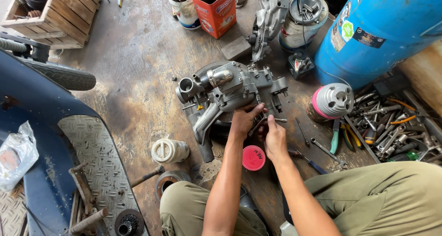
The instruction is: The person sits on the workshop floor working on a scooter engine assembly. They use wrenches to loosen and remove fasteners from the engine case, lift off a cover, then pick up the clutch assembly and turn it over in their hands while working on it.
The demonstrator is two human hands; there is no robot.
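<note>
A grey metal engine block [230,91] lies on the stained wooden floor in the middle of the view. My left hand [244,120] rests against its near edge, fingers curled on the casing. Close beside it my right hand [275,137] pinches a thin metal tool [271,121] whose tip points at the same spot on the engine. A round pink lid [253,157] lies on the floor between my forearms. My knees in olive trousers frame the bottom of the view.
A blue drum [382,29] stands at the upper right, with a finned cylinder [331,100] and a tray of hand tools [396,125] below it. Wrenches and pliers [340,139] lie near my right hand. A blue scooter body [50,139] and tyre fill the left; a wooden crate [60,12] and cans [214,8] sit behind.
</note>
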